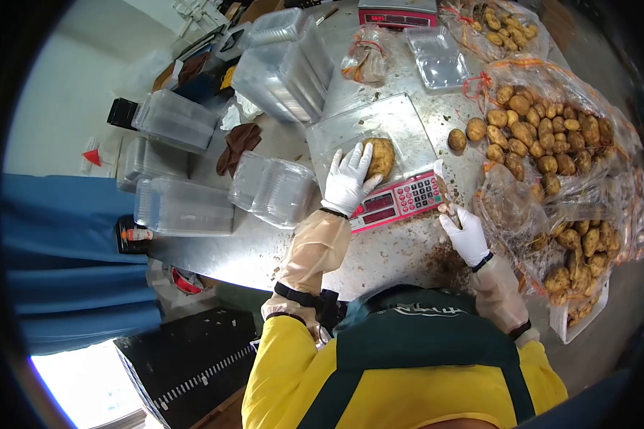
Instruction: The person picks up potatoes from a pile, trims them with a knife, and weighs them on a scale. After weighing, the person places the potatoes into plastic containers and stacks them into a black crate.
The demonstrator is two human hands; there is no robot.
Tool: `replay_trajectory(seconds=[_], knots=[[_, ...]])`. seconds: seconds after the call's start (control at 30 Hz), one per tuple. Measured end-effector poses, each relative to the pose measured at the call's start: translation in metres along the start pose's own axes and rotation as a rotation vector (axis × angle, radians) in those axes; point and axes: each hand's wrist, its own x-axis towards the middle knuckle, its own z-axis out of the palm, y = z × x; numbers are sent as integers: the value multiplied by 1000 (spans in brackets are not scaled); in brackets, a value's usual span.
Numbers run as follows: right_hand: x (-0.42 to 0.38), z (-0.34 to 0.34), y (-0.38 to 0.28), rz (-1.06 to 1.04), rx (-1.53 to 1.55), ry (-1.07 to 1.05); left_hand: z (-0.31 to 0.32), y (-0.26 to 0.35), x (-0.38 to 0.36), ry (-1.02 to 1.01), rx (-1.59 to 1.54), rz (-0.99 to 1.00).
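My left hand point(347, 180), in a white glove, lies over the scale's platform with its fingers spread, the fingertips against the left side of a large potato point(381, 159). The potato rests in a clear plastic tray point(406, 151) on the pink-edged weighing scale point(401, 199), whose keypad and red displays face me. To the right of the keypad, my gloved right hand point(468, 237) has its thumb and forefinger close together at a small brownish bit; what it is cannot be made out. A curled white strip point(438, 169) stands by the scale's right corner.
Netted bags of potatoes point(547, 136) crowd the right side, with two loose potatoes point(475, 129) beside them. Tall stacks of clear plastic boxes point(283, 68) stand at left and back. A second scale point(397, 16) is at the far edge. Dirt crumbs dot the metal table point(257, 247).
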Motion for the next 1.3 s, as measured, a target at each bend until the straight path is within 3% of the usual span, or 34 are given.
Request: replay_trajectory(seconds=[0.2, 0.33, 0.37, 0.4, 0.47, 0.53, 0.6, 0.7, 0.8, 0.97, 1.03, 1.1, 1.17, 1.2, 1.3], knots=[[25, 2, -33, -21, 101, -113, 20, -9, -5, 168, 85, 68], [48, 1, -72, -53, 6, -159, 12, -18, -4, 139, -5, 26], [57, -1, -75, -45, 22, -139, 9, -22, -5, 141, -171, -44], [69, -4, -72, -82, 57, -137, -5, -21, -6, 206, -344, -232], [89, -16, -67, -40, 64, -93, -24, -25, -18, 648, -412, -511], [105, -26, -63, -25, 53, -21, -41, -47, -42, 976, -871, -754], [120, -27, -63, -42, -19, 38, -76, -57, -82, 914, -865, -1035], [145, -9, -80, 48, -133, 1, -90, -80, -138, 864, -814, -1153], [180, 27, -89, 48, -92, -58, -70, -89, -154, 920, -292, -848], [244, 76, -88, 123, 58, -155, -53, -36, -123, 381, -1330, -1008], [227, 79, -112, 90, 201, -114, -38, -17, -107, 184, -1548, -994], [225, 69, -107, 11, 291, -114, -25, -6, -102, 168, -1740, -1014], [186, 58, -126, 80, -3, -111, -23, -3, -101, 198, -1905, -1061], [184, 55, -93, -163, 128, -208, -19, -7, -103, 206, -2014, -1078], [136, 41, -90, 131, -167, -228, -25, -1, -101, 170, -1817, -1033]])
